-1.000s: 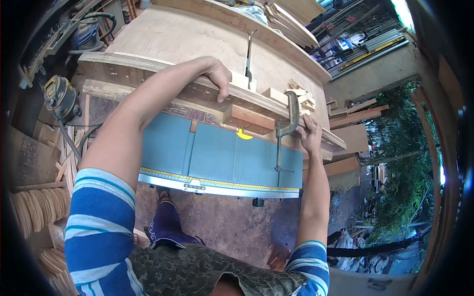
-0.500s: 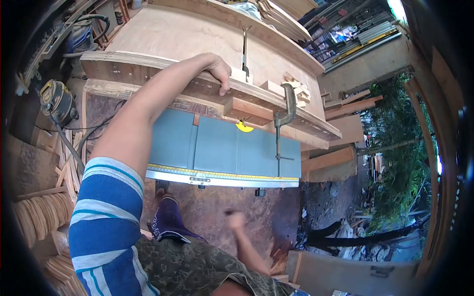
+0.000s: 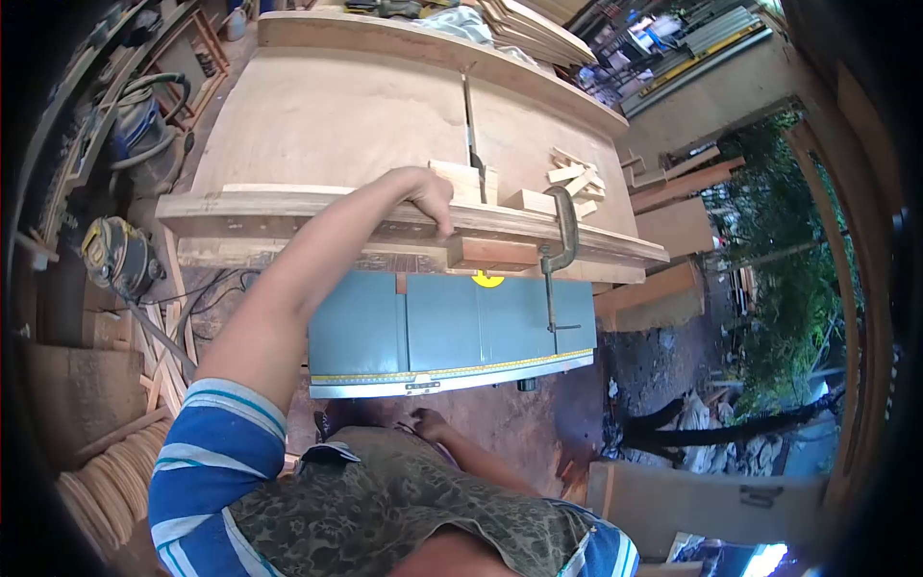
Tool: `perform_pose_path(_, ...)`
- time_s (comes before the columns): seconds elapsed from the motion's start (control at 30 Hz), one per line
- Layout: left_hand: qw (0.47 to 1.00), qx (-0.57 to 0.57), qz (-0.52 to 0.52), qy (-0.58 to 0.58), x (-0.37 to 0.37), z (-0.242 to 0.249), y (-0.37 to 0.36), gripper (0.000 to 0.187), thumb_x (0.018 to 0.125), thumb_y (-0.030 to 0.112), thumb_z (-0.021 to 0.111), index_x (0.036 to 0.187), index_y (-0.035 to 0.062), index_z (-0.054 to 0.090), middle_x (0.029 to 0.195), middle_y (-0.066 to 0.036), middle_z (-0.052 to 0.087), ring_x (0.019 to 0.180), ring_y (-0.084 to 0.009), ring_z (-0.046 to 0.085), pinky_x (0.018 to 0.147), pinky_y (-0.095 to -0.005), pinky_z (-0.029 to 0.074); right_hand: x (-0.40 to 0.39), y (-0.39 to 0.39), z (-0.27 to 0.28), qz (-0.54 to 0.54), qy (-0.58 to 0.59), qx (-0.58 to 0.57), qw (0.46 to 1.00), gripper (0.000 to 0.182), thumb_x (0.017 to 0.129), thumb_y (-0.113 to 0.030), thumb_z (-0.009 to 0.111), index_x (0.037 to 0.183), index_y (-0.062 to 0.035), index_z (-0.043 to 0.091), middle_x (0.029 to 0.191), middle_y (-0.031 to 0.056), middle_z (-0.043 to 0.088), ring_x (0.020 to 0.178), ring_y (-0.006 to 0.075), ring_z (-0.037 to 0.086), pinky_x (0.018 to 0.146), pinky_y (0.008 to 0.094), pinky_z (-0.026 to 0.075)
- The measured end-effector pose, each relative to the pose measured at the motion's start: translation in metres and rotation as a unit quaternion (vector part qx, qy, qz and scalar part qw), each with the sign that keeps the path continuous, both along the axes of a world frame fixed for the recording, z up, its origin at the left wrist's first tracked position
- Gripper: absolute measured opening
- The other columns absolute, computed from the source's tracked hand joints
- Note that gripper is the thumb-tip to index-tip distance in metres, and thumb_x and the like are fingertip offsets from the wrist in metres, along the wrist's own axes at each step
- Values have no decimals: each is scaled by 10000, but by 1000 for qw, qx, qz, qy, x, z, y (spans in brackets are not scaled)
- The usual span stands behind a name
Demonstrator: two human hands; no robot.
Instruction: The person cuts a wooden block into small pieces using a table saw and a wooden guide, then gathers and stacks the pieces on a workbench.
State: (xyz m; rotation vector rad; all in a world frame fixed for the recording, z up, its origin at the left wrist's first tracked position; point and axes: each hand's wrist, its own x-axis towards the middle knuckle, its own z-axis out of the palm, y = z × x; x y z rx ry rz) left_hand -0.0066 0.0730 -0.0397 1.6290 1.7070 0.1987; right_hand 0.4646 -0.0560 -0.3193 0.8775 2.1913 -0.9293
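Note:
My left hand [image 3: 426, 195] reaches out along a thick laminated wooden fence [image 3: 317, 205] and is closed over its top edge, thumb down the front face. Just right of the thumb, a reddish wood block [image 3: 495, 254] sits against the fence's front. A metal C-clamp [image 3: 565, 236] grips the fence to the right of that block, its screw hanging down. Low in front of my patterned apron [image 3: 404, 481], my right hand [image 3: 429, 424] hangs with its fingers slightly apart and nothing visible in them.
Under the fence is a blue-grey saw table [image 3: 442, 327] with a yellow measuring scale [image 3: 452, 372] along its front rail. A dark blade [image 3: 476, 163] stands in the slot behind the fence. Small wood offcuts [image 3: 577, 181] lie beyond the clamp. A shop vacuum [image 3: 120, 258] stands left.
My view has shifted, so the saw table sits lower. My right hand, blurred before over the floor, is now nearer my apron. The left hand stays on the fence.

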Motion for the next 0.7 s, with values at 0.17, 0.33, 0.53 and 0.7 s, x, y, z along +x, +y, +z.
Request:
perform_pose_path(0.17,1000,-29,3,7,7,18,-11,906,573,436,896,1258,-115,678,1256,-288,712,1154,-364,703,984,-397,554,175,27,-26,-268,6,84,960,352,868,-207,681,1145,-20,790,1126,165,794,1064,272,745,955,366,567)
perform_pose_path(0.33,1000,-13,7,-2,6,7,-8,839,574,444,887,1183,-108,717,1213,-273,732,1096,-356,722,941,-401,567,287,46,37,-558,-29,340,756,223,835,-73,655,962,-11,827,876,149,790,780,268,756,693,384,605)
perform_pose_path(0.53,1000,10,12,-6,4,1,-7,791,554,449,882,1105,-105,757,1170,-265,750,1043,-348,737,898,-404,579,296,124,148,-592,59,550,586,268,867,-95,598,1043,-5,778,1041,232,774,998,398,743,924,486,560)
perform_pose_path(0.7,1000,24,9,5,4,2,-3,811,545,454,882,1120,-103,753,1179,-267,747,1057,-350,734,914,-409,576,229,213,262,-517,206,622,551,357,918,-55,558,1233,34,702,1166,228,752,1111,386,712,1015,453,523)
